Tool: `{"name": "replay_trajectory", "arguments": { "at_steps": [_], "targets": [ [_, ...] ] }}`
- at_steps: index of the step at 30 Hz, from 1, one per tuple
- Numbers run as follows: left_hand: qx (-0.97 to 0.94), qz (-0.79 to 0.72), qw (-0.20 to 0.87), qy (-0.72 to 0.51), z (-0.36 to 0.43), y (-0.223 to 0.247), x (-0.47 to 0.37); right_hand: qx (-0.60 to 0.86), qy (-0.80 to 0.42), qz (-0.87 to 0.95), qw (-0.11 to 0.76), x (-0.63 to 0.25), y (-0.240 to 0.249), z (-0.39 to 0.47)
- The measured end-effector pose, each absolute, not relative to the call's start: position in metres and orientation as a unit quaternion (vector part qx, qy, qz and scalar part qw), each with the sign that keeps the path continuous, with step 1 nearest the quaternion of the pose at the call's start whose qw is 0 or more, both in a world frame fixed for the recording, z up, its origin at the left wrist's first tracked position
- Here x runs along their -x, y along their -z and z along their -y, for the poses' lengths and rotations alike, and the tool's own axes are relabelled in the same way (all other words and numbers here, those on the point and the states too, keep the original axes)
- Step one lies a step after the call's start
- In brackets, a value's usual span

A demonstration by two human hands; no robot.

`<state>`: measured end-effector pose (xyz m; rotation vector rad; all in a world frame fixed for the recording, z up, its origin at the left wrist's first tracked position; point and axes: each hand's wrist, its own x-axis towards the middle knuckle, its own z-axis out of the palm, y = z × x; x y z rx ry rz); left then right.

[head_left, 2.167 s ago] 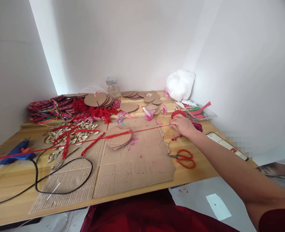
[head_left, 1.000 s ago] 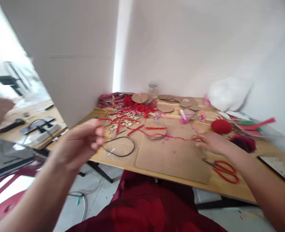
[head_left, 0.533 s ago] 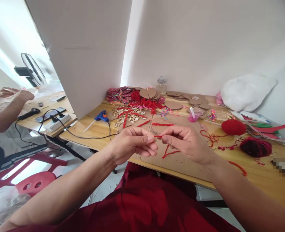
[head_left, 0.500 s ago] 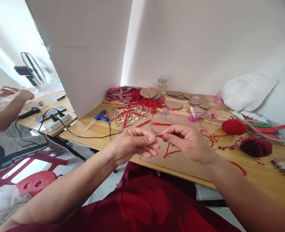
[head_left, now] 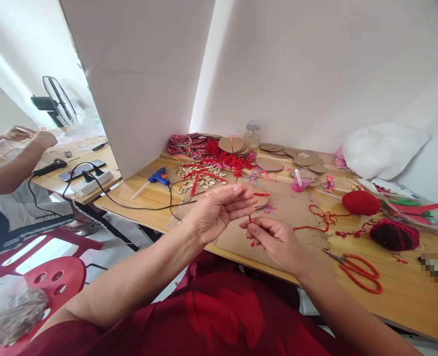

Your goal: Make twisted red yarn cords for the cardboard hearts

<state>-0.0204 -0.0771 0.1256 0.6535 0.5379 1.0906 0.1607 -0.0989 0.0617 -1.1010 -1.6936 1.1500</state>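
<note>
Over the front of the table, my right hand [head_left: 276, 243] pinches a short piece of red yarn [head_left: 250, 218] between thumb and fingers. One end of the yarn points up from the pinch, and a bit of red shows below. My left hand [head_left: 222, 210] is just left of it with its fingers stretched out and nothing visible in them. Beneath both hands lies a cardboard sheet [head_left: 291, 202]. Behind the left fingertips, another red yarn piece [head_left: 262, 195] is partly hidden. Red-handled scissors [head_left: 362, 269] rest right of my right hand.
A blue glue gun [head_left: 158, 177] and a pile of shells [head_left: 200, 180] with red braids sit at the back left. Cardboard discs [head_left: 231, 145] are stacked behind. Red yarn [head_left: 360, 202] and a dark red yarn ball [head_left: 395, 235] are on the right. A co-worker's hands [head_left: 42, 140] show far left.
My hands have come apart; the left fingers have released the yarn and straightened. My right hand has lowered slightly, and the yarn now points upward. The view has shifted, uncovering the scissors.
</note>
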Motion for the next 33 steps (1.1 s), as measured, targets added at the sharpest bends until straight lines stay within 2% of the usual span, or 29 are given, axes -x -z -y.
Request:
{"name": "replay_trajectory", "arguments": {
  "at_steps": [11, 17, 33],
  "targets": [
    [-0.323, -0.268, 0.724, -0.548, 0.064, -0.108, 0.006, 0.473, -0.301, 0.751, 0.349, -0.171, -0.069, 0.115],
    [-0.307, -0.261, 0.749, -0.526, 0.067, -0.111, 0.006, 0.470, -0.215, 0.794, 0.320, -0.176, -0.065, 0.112],
    [-0.290, -0.242, 0.753, -0.539, 0.067, -0.106, 0.003, 0.461, -0.204, 0.807, 0.309, -0.180, -0.056, 0.108]
  ]
}}
